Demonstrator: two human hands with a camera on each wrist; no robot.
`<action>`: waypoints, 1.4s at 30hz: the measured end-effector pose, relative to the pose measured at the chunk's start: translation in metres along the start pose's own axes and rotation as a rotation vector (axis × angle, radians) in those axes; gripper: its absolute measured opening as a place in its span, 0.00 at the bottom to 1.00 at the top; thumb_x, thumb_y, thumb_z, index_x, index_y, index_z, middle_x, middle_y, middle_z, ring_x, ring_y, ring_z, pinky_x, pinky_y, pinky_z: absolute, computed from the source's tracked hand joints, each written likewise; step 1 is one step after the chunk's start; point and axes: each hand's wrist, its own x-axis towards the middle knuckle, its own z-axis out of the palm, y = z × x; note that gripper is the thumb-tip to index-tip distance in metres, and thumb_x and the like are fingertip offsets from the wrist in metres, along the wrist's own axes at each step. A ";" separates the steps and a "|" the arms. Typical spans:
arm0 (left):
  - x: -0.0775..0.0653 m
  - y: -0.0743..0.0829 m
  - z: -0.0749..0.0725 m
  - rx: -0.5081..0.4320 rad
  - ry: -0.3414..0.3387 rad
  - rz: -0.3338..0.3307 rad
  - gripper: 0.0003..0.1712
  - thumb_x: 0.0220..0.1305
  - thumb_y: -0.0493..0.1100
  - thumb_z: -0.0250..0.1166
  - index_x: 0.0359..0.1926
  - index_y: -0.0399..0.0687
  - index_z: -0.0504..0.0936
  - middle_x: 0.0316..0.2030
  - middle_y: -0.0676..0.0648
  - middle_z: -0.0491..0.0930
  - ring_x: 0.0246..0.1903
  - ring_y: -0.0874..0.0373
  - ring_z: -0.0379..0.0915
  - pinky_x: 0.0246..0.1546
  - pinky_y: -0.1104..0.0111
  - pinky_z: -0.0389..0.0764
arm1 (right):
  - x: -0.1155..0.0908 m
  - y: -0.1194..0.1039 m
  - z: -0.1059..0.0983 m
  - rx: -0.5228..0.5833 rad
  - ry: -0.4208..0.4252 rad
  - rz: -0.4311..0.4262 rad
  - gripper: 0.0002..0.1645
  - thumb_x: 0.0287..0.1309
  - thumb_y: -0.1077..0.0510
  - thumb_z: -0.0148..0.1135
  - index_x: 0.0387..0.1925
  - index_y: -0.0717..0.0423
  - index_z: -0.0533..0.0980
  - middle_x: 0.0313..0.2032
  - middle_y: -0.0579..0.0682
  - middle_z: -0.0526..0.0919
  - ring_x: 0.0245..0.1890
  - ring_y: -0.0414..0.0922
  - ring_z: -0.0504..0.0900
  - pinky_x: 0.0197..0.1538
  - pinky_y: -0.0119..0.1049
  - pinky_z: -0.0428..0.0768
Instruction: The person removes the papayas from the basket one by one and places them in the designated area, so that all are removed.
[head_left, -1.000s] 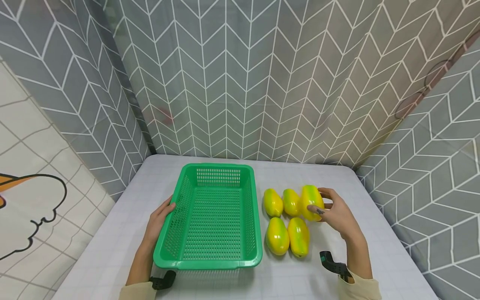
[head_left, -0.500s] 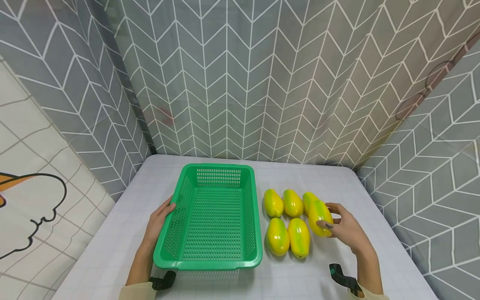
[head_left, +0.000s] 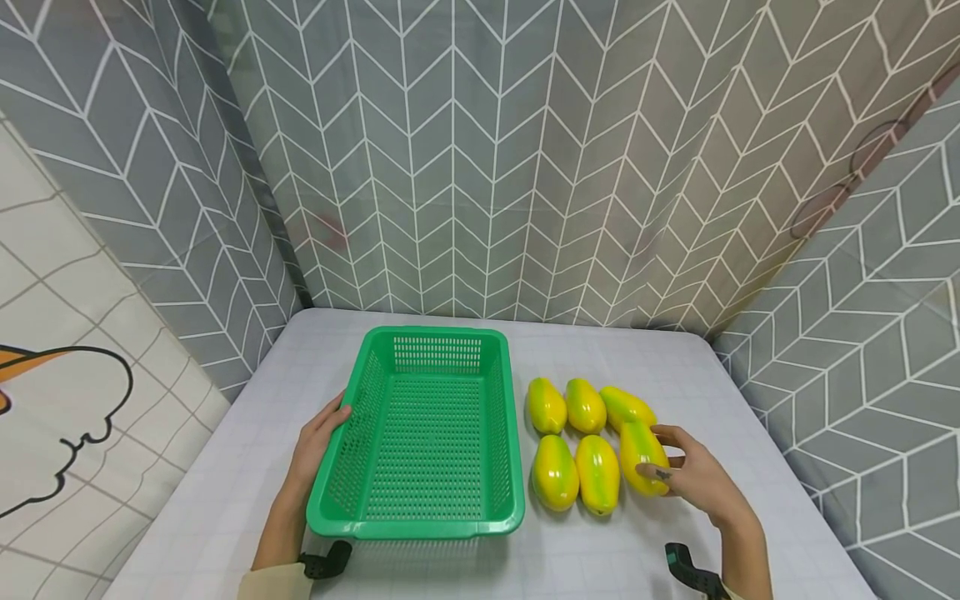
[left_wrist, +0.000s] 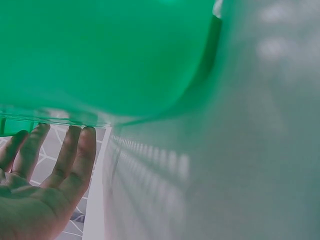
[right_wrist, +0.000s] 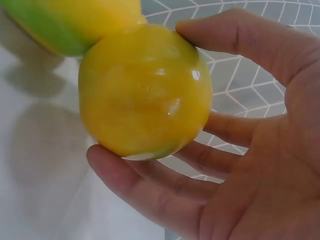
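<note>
In the head view, a green plastic basket (head_left: 427,450) with slotted walls stands on the table, nothing inside it. My left hand (head_left: 315,442) holds its left rim, thumb on top; in the left wrist view the fingers (left_wrist: 80,155) reach up to the rim's underside. My right hand (head_left: 697,475) grips a yellow-green papaya (head_left: 642,454) between thumb and fingers, at the near right end of the fruit group. The right wrist view shows this papaya (right_wrist: 145,95) end-on. Just behind it, a papaya (head_left: 627,407) lies slanted.
Left of the held fruit lie papayas in two rows, such as a back one (head_left: 546,406) and a front one (head_left: 555,473). The white table (head_left: 570,558) is bounded by grey chevron curtains (head_left: 480,167) at the back and sides.
My right hand has brought the papaya toward me and slightly right, down beside the front row. The papaya behind has turned to a slant. My left hand and the basket stay put.
</note>
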 end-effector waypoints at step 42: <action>0.000 0.000 0.000 -0.011 0.003 -0.024 0.36 0.85 0.58 0.48 0.85 0.55 0.56 0.84 0.44 0.55 0.78 0.47 0.58 0.50 0.85 0.76 | 0.008 0.018 -0.005 -0.024 -0.003 0.041 0.59 0.67 0.39 0.70 0.82 0.64 0.49 0.80 0.72 0.55 0.73 0.72 0.70 0.58 0.52 0.87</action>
